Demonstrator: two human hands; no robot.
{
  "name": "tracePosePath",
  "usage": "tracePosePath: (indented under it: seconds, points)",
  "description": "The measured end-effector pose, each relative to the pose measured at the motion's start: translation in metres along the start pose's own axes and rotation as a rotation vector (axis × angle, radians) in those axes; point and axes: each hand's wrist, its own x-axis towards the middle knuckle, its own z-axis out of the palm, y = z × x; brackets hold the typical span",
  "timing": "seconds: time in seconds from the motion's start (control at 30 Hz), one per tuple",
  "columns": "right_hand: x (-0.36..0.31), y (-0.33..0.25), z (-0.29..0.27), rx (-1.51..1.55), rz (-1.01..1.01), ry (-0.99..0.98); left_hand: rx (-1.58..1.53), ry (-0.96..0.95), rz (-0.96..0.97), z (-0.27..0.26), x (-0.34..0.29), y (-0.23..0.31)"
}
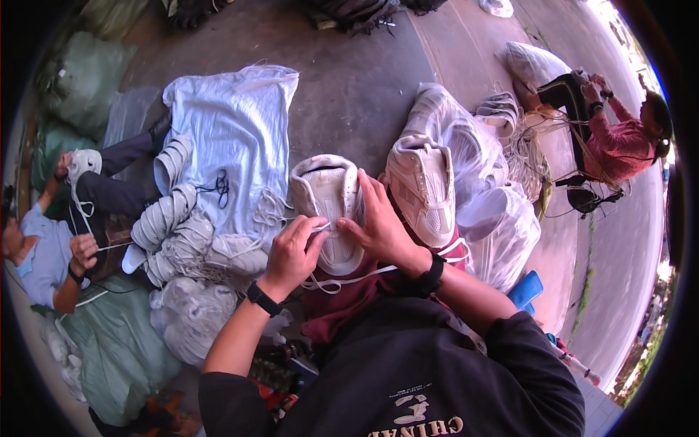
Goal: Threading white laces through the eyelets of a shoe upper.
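A white sneaker point(341, 253) rests on my lap with its toe toward me. My left hand point(293, 255) is closed at its left side, pinching a white shoelace point(321, 227) between thumb and forefinger over the tongue. On the other side, my right hand point(384, 227) grips the sneaker's edge, its thumb on the tongue and its fingers along the eyelets. Loose lace hangs in a loop below the toe and stretches to the right. A second white sneaker point(429, 191) sits just right of the first, partly behind my right hand.
On the left lie a row of stacked white sneakers point(162, 218) and a pale blue cloth point(233, 138). Plastic-wrapped shoes point(495, 233) and a bundle of laces point(526, 149) stand on the right. A co-worker point(44, 247) at left laces a shoe; another person point(615, 146) sits far right.
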Motion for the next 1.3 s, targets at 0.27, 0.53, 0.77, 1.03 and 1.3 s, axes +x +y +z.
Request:
tracePosePath:
  seconds: [0.27, 0.53, 0.77, 1.03, 1.3]
  points:
    - [0.005, 0.029, -0.024, 0.215, -0.028, -0.086, 0.124, -0.020, 0.050, 0.017, 0.022, 0.012]
    - [0.002, 0.044, -0.052, -0.021, -0.033, 0.001, 0.209, -0.113, 0.024, 0.042, 0.053, 0.033]
    - [-0.005, 0.064, -0.078, -0.087, -0.016, 0.060, 0.398, -0.241, 0.117, 0.066, 0.076, 0.048]
    - [-0.015, 0.081, -0.110, -0.060, -0.012, 0.071, 0.389, -0.200, 0.111, 0.093, 0.085, 0.071]
    - [-0.021, 0.087, -0.122, -0.066, 0.005, 0.097, 0.547, -0.173, 0.277, 0.107, 0.090, 0.080]
